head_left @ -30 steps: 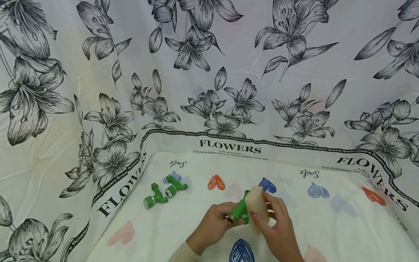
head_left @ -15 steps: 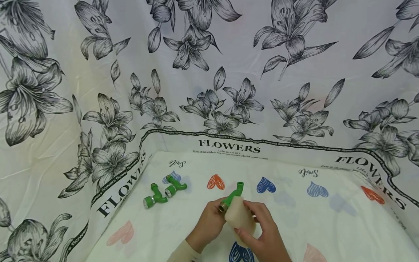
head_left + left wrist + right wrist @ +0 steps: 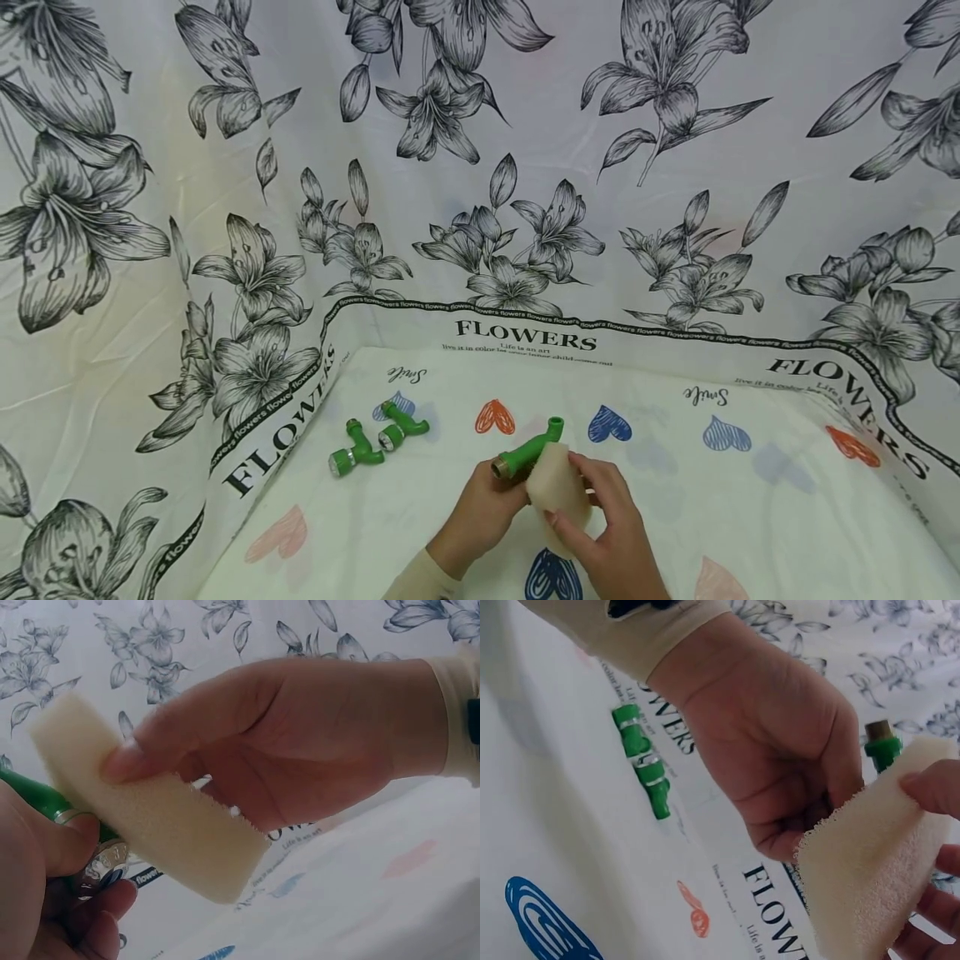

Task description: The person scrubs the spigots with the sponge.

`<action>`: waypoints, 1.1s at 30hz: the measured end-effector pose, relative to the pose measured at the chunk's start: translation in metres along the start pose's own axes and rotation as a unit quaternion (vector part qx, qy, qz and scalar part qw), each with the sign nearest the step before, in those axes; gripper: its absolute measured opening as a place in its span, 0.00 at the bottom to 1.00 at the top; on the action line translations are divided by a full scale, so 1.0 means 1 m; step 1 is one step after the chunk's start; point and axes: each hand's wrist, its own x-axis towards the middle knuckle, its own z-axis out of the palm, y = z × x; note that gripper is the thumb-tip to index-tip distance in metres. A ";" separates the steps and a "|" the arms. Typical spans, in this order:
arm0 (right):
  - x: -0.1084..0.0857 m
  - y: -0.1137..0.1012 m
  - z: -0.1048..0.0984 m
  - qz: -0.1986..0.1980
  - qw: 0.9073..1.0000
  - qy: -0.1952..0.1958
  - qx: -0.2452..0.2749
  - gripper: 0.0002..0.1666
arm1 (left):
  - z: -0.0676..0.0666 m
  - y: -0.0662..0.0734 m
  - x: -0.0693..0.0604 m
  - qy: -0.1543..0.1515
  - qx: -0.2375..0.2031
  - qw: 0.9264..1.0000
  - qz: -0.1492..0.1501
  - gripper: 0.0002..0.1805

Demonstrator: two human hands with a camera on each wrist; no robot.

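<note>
In the head view my left hand [image 3: 487, 508] grips a green tap [image 3: 525, 457] with a brass threaded end, its spout end pointing away. My right hand [image 3: 618, 529] holds a cream-coloured sponge [image 3: 558, 492] between thumb and fingers, against the tap's near side. From the left wrist, the thumb lies flat along the sponge [image 3: 165, 817], and the tap's silver collar [image 3: 105, 862] shows between the left fingers. In the right wrist view the sponge [image 3: 870, 862] covers most of the tap; only its threaded end [image 3: 881, 739] sticks out.
Two more green taps, a nearer one [image 3: 356, 450] and a farther one [image 3: 403, 427], lie side by side on the left of the white heart-print cloth [image 3: 420, 517]. A flower-printed curtain [image 3: 525, 108] rises at the back and left.
Both hands' work has shifted a little left. The tap has turned so its threaded end points more to the left, and the sponge has moved left and down along it.
</note>
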 end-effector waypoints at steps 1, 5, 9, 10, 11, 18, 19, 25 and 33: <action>0.001 0.001 0.000 0.006 1.000 0.002 -0.003 0.41 | 0.000 0.000 0.000 -0.002 -0.007 1.000 0.000 0.21; 0.004 0.008 -0.003 0.034 0.999 0.009 -0.014 0.40 | 0.003 0.002 -0.002 -0.010 -0.029 0.999 0.014 0.21; 0.007 0.013 -0.004 0.062 0.998 0.008 -0.004 0.38 | 0.003 0.006 -0.004 -0.024 -0.027 0.999 0.036 0.21; 0.008 0.014 -0.004 0.067 0.998 0.007 -0.001 0.37 | 0.003 0.007 -0.004 -0.027 -0.023 0.999 0.037 0.20; 0.008 0.016 -0.004 0.072 0.997 0.006 0.002 0.37 | 0.002 0.007 -0.005 -0.032 -0.022 0.999 0.039 0.20; 0.011 0.022 -0.007 0.108 0.994 0.009 0.017 0.37 | 0.003 0.007 -0.005 -0.065 -0.045 0.996 0.028 0.22; 0.011 0.022 -0.008 0.112 0.993 0.008 0.019 0.37 | 0.004 0.007 -0.004 -0.068 -0.053 0.996 0.029 0.23; 0.011 0.025 -0.006 0.125 0.992 -0.004 0.031 0.38 | 0.006 0.004 -0.002 -0.043 -0.048 0.997 0.035 0.18; 0.006 0.017 0.002 0.097 0.994 -0.014 0.043 0.36 | 0.003 0.005 -0.001 0.013 -0.035 0.999 0.016 0.20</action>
